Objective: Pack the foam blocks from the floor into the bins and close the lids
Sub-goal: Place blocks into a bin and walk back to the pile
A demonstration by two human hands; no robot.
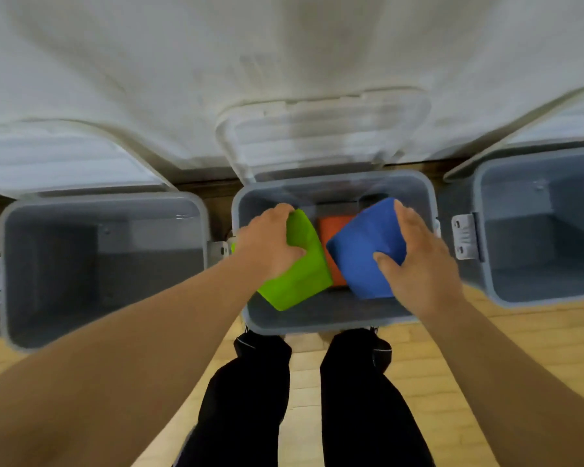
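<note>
My left hand (268, 241) grips a green foam block (300, 271) over the middle grey bin (324, 326). Over the same bin's right side, my right hand (418, 254) grips a blue foam block (361, 251). An orange foam block (332, 237) lies lower inside the bin, between the two held blocks. The bin's translucent lid (324, 133) stands open, leaning back against the white wall.
An open grey bin (102, 210) stands to the left and another open grey bin (540, 163) to the right, each with its lid raised. No blocks show in either. My legs in black trousers (250, 399) stand on the wooden floor (536, 335) before the middle bin.
</note>
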